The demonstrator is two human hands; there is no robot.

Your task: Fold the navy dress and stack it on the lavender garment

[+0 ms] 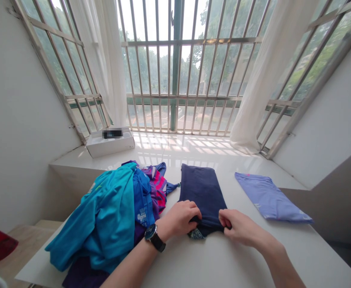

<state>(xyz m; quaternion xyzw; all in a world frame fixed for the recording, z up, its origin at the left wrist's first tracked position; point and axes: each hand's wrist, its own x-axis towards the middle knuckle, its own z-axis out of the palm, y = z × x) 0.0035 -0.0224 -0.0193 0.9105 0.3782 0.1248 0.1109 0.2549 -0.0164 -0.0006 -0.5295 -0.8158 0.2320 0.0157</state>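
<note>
Navy garment (201,196) lies folded into a long, flat strip on the white ledge (223,260), directly in front of and between both hands. Its near edge is gathered in the two hands. The left hand (178,219), with a black-strapped wristwatch (155,237) on its wrist, is curled closed over the near left corner, with the fabric pinched under its fingers. The right hand (238,227) is also curled, pinching the near right corner. A small patterned scrap of fabric (196,234) pokes out beneath the near edge, just below the hands. The strip's long axis runs from the hands straight ahead toward the barred window (175,68), and its far end lies flat.

Just left of the left hand sits a loose heap of clothes, with a teal shirt (103,216) and a pink-and-purple striped piece (157,186). Beyond the right hand, a folded lavender garment (269,198) lies flat. A white box (111,146) stands on the sill far ahead.
</note>
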